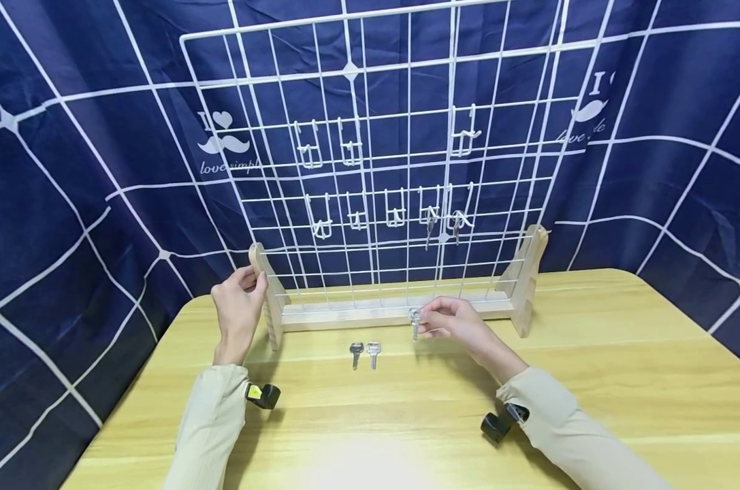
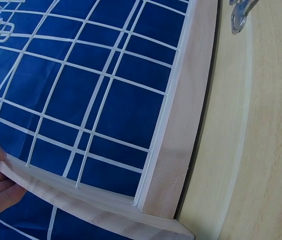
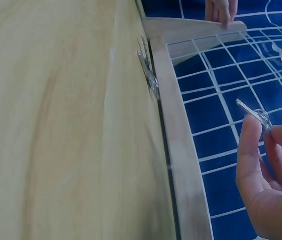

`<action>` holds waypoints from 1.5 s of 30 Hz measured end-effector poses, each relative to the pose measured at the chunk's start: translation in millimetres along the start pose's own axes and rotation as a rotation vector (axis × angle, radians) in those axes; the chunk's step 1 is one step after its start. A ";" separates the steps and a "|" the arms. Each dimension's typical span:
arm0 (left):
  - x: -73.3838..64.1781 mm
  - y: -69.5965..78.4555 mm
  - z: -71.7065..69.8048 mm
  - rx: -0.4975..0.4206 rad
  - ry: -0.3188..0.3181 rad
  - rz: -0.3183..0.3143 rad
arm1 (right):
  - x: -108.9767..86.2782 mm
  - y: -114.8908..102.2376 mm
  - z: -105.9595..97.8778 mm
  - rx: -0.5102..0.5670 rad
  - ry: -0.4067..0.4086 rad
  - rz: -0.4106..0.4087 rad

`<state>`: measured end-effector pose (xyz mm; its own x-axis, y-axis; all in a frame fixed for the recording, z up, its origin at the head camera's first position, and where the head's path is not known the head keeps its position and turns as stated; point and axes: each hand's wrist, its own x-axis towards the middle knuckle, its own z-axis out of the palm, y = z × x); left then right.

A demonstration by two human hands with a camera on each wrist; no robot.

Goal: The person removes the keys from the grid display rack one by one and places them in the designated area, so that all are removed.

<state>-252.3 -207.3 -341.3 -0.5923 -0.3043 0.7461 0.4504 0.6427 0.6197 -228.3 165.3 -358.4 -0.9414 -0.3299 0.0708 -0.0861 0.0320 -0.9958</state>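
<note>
My left hand [image 1: 237, 307] grips the upper part of the left wooden upright [image 1: 270, 292] of a white wire grid rack. In the left wrist view its thumb and fingers [image 2: 1, 197] lie on both sides of that wood. In front of the rack's base, my right hand [image 1: 461, 328] pinches a silver key [image 1: 414, 327] by its head between thumb and fingertips. A small ring shows at the key's head [image 3: 263, 119] in the right wrist view. To its left, a dark-headed key [image 1: 357, 352] and a silver key [image 1: 374, 352] lie side by side on the table.
White hooks hang on the wire grid [image 1: 409, 150] in two rows. Keys [image 1: 431, 228] hang from two lower hooks at the right. A wooden base bar [image 1: 345, 318] joins the uprights on the wooden table [image 1: 320, 422]. Dark blue patterned cloth [image 1: 69, 204] surrounds the table.
</note>
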 end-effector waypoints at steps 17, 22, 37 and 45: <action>-0.4 2.8 -0.8 -0.004 -0.002 -0.014 | 3.6 12.9 3.4 0.002 -0.023 0.011; -0.3 3.4 -0.9 0.000 -0.005 -0.023 | 3.8 14.4 5.1 0.011 0.010 0.063; -0.1 2.0 0.7 -0.005 -0.012 -0.024 | 15.0 20.2 14.2 -0.111 0.014 0.229; 0.3 2.2 0.7 0.005 -0.010 -0.029 | 22.4 21.9 24.1 -0.171 0.026 0.264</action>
<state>-252.0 -205.4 -339.9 -0.6112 -0.3159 0.7257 0.4299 0.6374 0.6395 -243.4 135.9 -380.0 -0.9463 -0.2651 -0.1852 0.1108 0.2724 -0.9558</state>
